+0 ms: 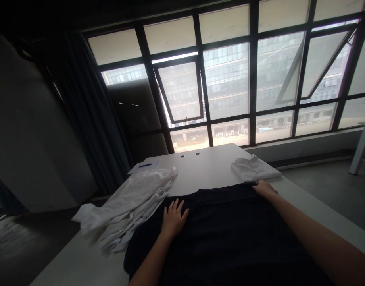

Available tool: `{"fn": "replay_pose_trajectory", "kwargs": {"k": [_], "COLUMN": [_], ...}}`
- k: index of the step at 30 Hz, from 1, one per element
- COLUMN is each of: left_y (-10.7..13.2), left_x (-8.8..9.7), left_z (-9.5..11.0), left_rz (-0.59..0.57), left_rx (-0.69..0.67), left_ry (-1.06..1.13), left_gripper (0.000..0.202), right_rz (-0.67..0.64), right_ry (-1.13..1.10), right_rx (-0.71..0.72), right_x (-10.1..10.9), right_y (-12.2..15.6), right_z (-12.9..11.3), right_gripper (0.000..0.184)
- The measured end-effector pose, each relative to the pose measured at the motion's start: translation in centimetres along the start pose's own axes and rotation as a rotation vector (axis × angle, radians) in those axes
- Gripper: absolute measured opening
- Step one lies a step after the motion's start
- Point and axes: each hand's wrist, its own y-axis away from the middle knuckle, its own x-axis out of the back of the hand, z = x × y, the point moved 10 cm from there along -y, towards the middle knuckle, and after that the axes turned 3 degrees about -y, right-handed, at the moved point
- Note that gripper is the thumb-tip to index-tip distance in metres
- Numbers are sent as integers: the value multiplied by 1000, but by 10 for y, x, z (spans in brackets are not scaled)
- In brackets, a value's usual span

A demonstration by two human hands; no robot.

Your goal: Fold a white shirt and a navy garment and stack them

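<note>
A dark garment lies spread across the white table in front of me. My left hand rests flat on its left part, fingers spread. My right hand lies at the garment's far right corner, fingers curled over the edge of the cloth, close to a folded white garment.
A loose pile of white clothes lies at the table's left side, partly hanging over the edge. A sheet of paper with a blue pen sits at the far left corner. Large windows and a dark curtain stand behind the table.
</note>
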Motion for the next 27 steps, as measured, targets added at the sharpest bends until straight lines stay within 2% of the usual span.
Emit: {"fn": "replay_pose_trajectory", "kwargs": {"k": [3, 5, 8, 11, 15, 18, 21, 23, 27], "left_y": [-1, -7, -24, -43, -60, -66, -70, -71, -71], "left_x": [2, 9, 25, 39, 36, 24, 19, 24, 47], "left_z": [-2, -10, -35, -65, -95, -100, -98, -95, -90], "left_rz": [43, 85, 134, 139, 81, 37, 27, 50, 132], "left_rx": [-7, 22, 80, 106, 144, 168, 176, 182, 191], "left_ry": [-2, -18, -42, -64, -71, -58, -28, -6, 37], "left_gripper": [63, 56, 48, 43, 37, 31, 28, 28, 31], "right_rz": [40, 79, 129, 179, 227, 204, 145, 136, 179], "right_ry": [-13, -43, -94, -121, -126, -119, -101, -75, 31], "right_rx": [-25, 47, 162, 214, 251, 321, 402, 441, 495], "right_x": [-3, -3, 1, 8, 18, 22, 22, 22, 29], "right_y": [5, 13, 25, 32, 36, 39, 42, 44, 46], "right_z": [-5, -12, -17, -13, -10, -16, -23, -28, -42], "right_gripper": [33, 35, 34, 34, 33, 28, 32, 39, 52]}}
